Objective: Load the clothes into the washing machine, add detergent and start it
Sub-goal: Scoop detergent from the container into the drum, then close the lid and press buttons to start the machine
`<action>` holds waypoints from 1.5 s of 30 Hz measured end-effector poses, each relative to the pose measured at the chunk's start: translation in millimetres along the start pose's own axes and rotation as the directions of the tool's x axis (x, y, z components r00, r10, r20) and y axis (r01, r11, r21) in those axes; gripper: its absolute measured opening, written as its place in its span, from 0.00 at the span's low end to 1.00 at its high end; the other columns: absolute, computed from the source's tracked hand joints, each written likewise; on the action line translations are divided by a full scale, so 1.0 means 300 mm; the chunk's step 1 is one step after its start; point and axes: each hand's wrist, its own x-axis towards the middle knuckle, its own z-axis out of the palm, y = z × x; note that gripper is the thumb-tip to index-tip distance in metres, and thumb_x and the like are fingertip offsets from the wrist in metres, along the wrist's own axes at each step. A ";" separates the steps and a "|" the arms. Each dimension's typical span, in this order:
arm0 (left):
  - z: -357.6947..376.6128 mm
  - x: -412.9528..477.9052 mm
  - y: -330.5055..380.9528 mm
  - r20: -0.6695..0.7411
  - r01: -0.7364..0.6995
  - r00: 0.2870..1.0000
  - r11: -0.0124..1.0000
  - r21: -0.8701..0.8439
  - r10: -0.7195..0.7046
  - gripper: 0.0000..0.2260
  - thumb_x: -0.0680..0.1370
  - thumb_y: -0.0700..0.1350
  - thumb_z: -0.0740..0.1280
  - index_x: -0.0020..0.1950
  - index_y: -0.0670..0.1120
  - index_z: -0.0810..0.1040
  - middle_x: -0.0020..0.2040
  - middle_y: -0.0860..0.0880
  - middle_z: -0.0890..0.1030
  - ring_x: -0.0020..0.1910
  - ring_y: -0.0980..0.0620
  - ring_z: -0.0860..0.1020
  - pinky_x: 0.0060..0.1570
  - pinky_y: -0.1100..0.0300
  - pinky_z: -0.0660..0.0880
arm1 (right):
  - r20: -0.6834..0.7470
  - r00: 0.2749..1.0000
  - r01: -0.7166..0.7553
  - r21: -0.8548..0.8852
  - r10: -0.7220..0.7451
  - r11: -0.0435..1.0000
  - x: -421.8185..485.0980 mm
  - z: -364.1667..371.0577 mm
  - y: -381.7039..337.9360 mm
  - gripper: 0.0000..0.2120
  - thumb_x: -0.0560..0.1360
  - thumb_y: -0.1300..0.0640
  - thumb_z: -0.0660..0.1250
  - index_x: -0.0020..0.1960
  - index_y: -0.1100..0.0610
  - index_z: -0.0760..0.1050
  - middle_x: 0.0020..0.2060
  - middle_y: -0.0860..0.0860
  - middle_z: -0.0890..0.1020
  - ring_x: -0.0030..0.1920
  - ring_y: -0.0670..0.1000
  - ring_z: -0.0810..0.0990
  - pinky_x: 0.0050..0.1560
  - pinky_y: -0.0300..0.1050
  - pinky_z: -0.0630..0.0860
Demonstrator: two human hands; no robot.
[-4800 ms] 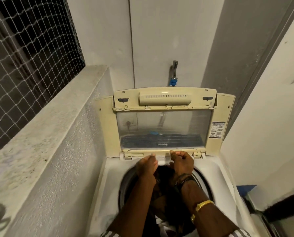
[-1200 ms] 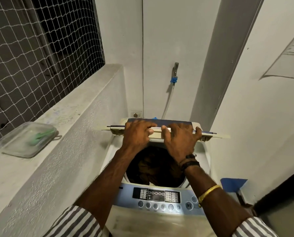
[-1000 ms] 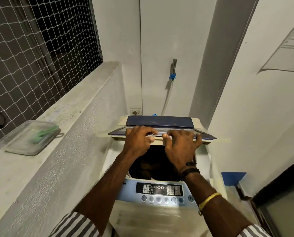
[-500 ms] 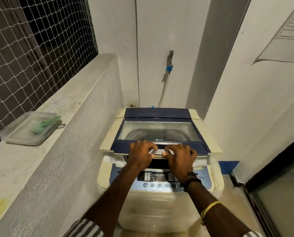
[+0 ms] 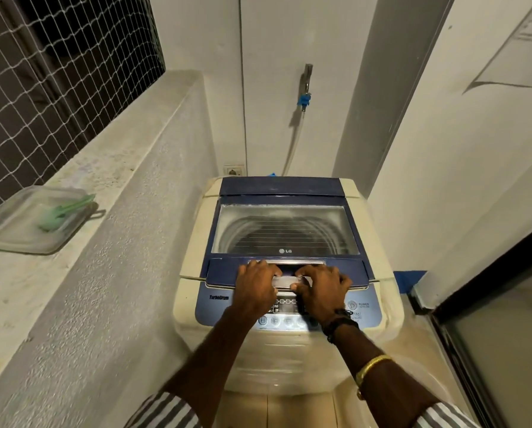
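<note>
A cream top-loading washing machine (image 5: 193, 273) stands in a narrow alcove. Its blue lid (image 5: 284, 193) with a clear window lies flat and closed over the drum. My left hand (image 5: 255, 287) and my right hand (image 5: 323, 291) rest side by side on the silver lid handle (image 5: 284, 281) at the lid's front edge, fingers curled over it. The light blue control panel (image 5: 363, 307) with buttons and a display sits just below my hands, partly covered by them. The clothes are hidden under the lid. No detergent is in view.
A concrete ledge (image 5: 82, 186) runs along the left, with a clear plastic container (image 5: 36, 219) holding a green scoop. Netting (image 5: 57, 63) covers the window above. A tap (image 5: 306, 84) with a hose is on the back wall. A dark-framed door (image 5: 490, 304) is at right.
Both hands have swung the lid down from upright to fully closed over the drum. The dark clothes in the tub are now covered. My view has pulled back from the machine.
</note>
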 end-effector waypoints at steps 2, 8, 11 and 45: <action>0.001 0.004 -0.004 0.019 -0.008 1.000 1.000 -0.010 0.008 0.11 0.79 0.45 0.64 0.60 0.54 0.78 0.59 0.53 0.78 0.63 0.52 0.72 0.61 0.53 0.63 | 0.004 1.000 -0.005 0.004 0.005 1.000 -0.002 0.003 0.000 0.14 0.71 0.40 0.71 0.54 0.43 0.81 0.51 0.45 0.82 0.59 0.52 0.72 0.61 0.52 0.59; 0.020 0.004 -0.018 0.077 0.010 0.997 0.999 -0.035 -0.007 0.13 0.79 0.45 0.63 0.63 0.52 0.76 0.62 0.51 0.77 0.64 0.50 0.71 0.62 0.53 0.64 | 0.004 1.000 -0.019 0.016 0.019 1.000 -0.008 0.019 0.006 0.14 0.72 0.40 0.70 0.55 0.43 0.81 0.52 0.46 0.82 0.59 0.52 0.72 0.61 0.52 0.60; 0.032 -0.004 -0.027 0.083 0.028 0.996 0.997 -0.065 -0.023 0.14 0.80 0.46 0.62 0.66 0.52 0.75 0.64 0.50 0.75 0.66 0.49 0.69 0.65 0.53 0.63 | 0.000 1.000 -0.013 0.022 0.013 1.000 -0.012 0.022 0.007 0.14 0.72 0.39 0.70 0.54 0.43 0.80 0.52 0.45 0.82 0.58 0.52 0.73 0.60 0.52 0.60; 0.074 0.042 -0.041 -0.057 0.081 0.993 0.962 -0.263 -0.099 0.06 0.73 0.43 0.69 0.48 0.50 0.84 0.46 0.55 0.83 0.47 0.58 0.77 0.52 0.59 0.73 | 0.039 0.977 -0.205 -0.089 0.209 0.975 0.046 0.073 -0.039 0.07 0.68 0.47 0.71 0.47 0.43 0.81 0.48 0.44 0.82 0.57 0.52 0.75 0.60 0.50 0.63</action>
